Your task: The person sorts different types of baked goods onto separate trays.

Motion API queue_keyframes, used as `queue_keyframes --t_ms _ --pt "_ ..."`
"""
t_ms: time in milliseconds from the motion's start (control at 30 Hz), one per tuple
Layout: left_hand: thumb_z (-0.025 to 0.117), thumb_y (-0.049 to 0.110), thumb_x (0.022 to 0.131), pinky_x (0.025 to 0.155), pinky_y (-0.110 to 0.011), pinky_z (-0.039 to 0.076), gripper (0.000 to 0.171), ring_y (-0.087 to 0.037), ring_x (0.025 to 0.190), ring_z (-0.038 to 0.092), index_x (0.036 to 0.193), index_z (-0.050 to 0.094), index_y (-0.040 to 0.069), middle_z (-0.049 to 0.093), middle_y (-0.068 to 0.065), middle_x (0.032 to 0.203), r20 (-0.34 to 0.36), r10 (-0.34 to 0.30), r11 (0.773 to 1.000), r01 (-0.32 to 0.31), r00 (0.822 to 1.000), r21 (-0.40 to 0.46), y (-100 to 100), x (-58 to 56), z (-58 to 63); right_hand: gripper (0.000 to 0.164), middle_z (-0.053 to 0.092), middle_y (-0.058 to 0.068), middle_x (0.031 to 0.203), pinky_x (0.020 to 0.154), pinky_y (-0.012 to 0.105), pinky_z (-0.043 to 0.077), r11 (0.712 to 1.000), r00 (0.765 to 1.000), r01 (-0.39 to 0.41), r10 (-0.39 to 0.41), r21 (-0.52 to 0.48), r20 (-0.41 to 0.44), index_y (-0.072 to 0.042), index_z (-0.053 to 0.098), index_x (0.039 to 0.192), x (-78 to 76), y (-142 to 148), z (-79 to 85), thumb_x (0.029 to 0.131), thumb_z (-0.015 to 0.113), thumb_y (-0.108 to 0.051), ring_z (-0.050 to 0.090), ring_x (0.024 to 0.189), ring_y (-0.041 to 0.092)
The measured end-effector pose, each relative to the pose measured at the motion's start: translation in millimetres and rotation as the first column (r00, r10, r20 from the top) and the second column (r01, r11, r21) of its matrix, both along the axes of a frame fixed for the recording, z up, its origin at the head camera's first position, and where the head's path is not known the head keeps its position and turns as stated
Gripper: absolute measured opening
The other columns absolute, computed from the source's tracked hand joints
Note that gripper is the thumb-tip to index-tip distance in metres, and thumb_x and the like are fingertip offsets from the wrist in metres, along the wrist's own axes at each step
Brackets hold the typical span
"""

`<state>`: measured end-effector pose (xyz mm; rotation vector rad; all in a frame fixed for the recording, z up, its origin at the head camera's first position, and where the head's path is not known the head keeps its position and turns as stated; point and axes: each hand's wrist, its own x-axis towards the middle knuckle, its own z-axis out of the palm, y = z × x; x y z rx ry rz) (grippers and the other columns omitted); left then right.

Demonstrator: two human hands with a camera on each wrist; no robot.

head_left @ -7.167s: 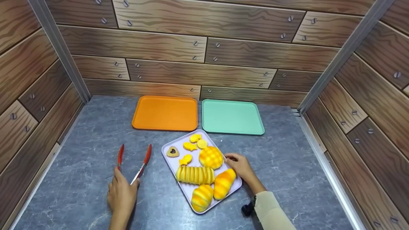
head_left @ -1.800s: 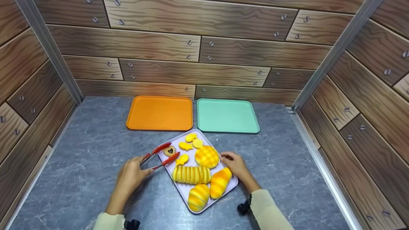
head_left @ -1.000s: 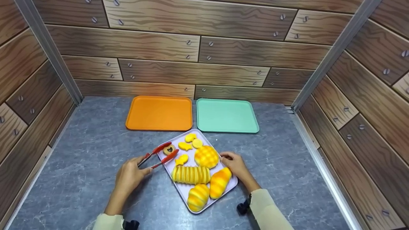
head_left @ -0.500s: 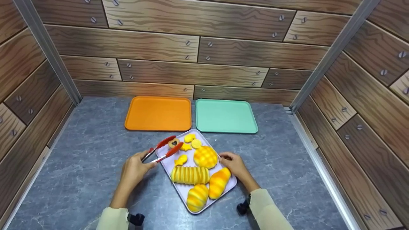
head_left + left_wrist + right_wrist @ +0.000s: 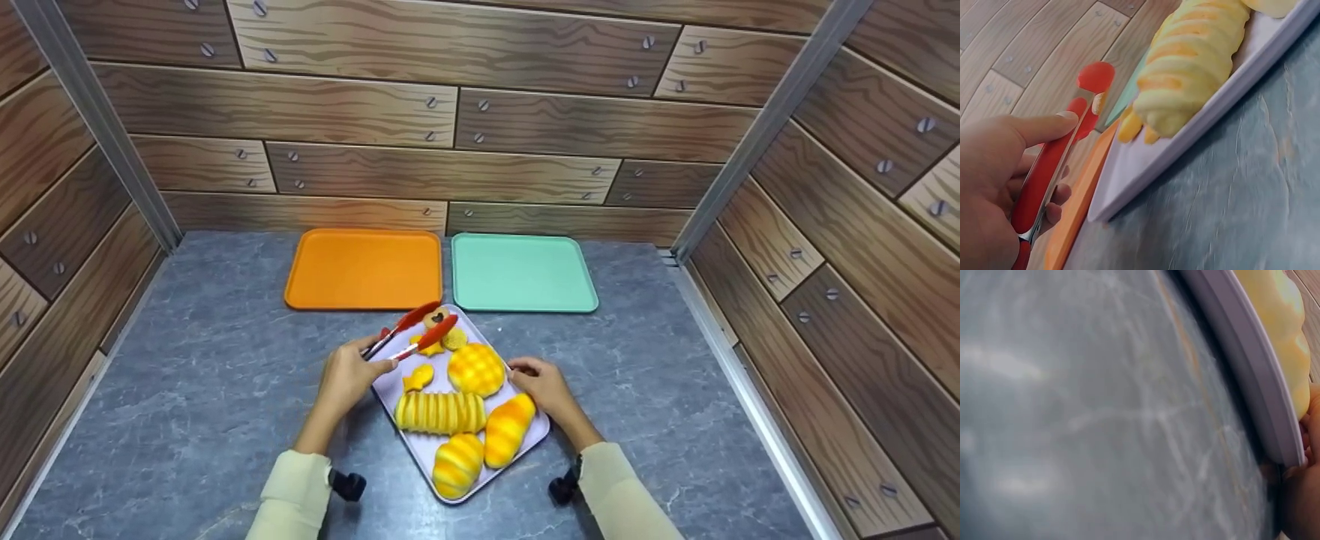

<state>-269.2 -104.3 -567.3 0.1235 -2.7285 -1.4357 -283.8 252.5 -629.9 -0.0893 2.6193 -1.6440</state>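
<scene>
My left hand [image 5: 346, 379] holds tongs with red tips [image 5: 447, 327]. The tips are around a heart-shaped cookie with a dark centre [image 5: 436, 318], over the far corner of the lilac tray [image 5: 388, 384]. In the left wrist view, thumb and fingers wrap the red handles [image 5: 1044, 180], and only a bit of the cookie [image 5: 1098, 103] shows between the tips. My right hand [image 5: 544, 386] grips the tray's right rim. On the tray lie a crosshatched round bun [image 5: 476, 369], a ridged loaf [image 5: 440, 413], two striped rolls [image 5: 510, 431], fish-shaped crackers [image 5: 418, 377] and a round yellow cookie [image 5: 454, 339].
An orange tray [image 5: 364, 268] and a mint green tray [image 5: 523, 271] lie side by side at the back, bare. The lilac tray's far corner is close to both. Wood-patterned walls [image 5: 337, 101] enclose the grey marbled table [image 5: 225, 390].
The left hand brought the tongs from the table to the tray and closed them on the heart cookie. Tongs and cookie then moved away and right, over the far corner. The right hand stays.
</scene>
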Motion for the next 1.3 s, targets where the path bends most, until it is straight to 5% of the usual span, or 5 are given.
queue_keyframes --t_ms 933,1300 --pt "0.081 0.032 0.084 0.1 -0.046 0.049 0.059 -0.027 0.116 0.064 0.137 0.064 0.011 0.069 -0.009 0.13 -0.012 -0.082 0.987 0.08 0.997 -0.138 59.9 -83.6 -2.7 0.02 0.072 0.005 0.101 0.082 0.029 0.051 1.0 1.0 -0.001 0.001 -0.015 -0.005 -0.012 0.077 0.109 1.6 -9.7 3.0 0.092 0.07 -0.019 0.062 0.089 0.015" --pt "0.08 0.031 0.086 0.089 -0.042 0.049 0.045 -0.024 0.099 0.064 0.126 0.07 0.013 0.072 -0.005 0.113 0.02 -0.09 0.976 0.092 0.996 -0.197 80.9 -102.3 0.4 0.021 0.073 0.007 0.1 0.081 0.028 0.051 1.0 1.0 0.027 -0.027 -0.014 -0.008 -0.008 0.077 0.109 1.8 -5.6 -0.4 0.092 0.071 -0.019 0.063 0.087 0.013"
